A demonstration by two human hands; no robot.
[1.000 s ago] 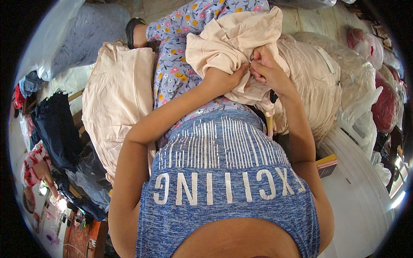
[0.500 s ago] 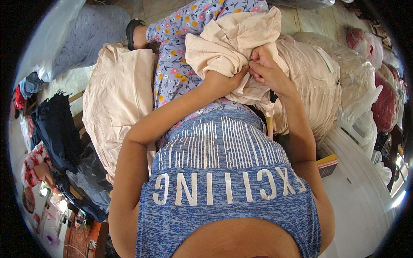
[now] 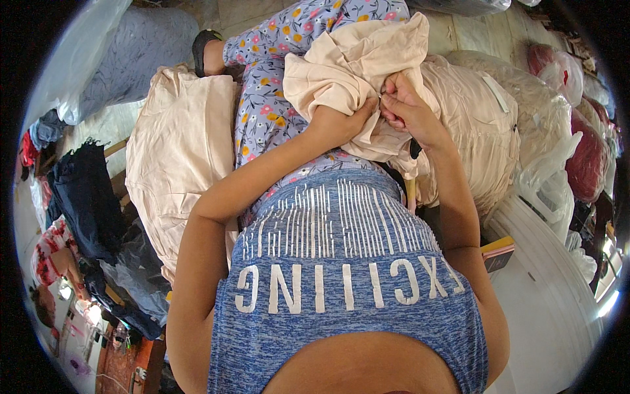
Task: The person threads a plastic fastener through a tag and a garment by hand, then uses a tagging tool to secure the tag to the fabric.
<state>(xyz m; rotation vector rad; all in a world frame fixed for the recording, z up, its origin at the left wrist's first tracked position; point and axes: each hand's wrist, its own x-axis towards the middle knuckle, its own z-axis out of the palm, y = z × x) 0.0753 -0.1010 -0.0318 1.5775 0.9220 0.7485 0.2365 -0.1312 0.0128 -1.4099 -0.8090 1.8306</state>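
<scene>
A cream cloth garment [image 3: 357, 56] lies bunched over my lap, on my flowered trousers. My left hand [image 3: 348, 123] is closed on a gathered fold of it. Close beside, my right hand [image 3: 412, 108] is closed too, its fingers curled and pressed together against the cloth; whatever they pinch is too small to make out. The two hands nearly meet at the near side of the garment. A small black thing, partly covered, shows below my right wrist.
A stack of cream garments [image 3: 180, 151] lies at my left, and a cream pile [image 3: 469, 125] at my right. Plastic-wrapped bundles [image 3: 147, 56] stand around. Dark clothes [image 3: 85, 197] hang at the left, near another person [image 3: 59, 256]. A white round surface [image 3: 538, 308] is at the right.
Both hands stay almost in place on the cream garment. My left hand has shifted slightly, and its fold of cloth with it. The person at the far left has moved a little.
</scene>
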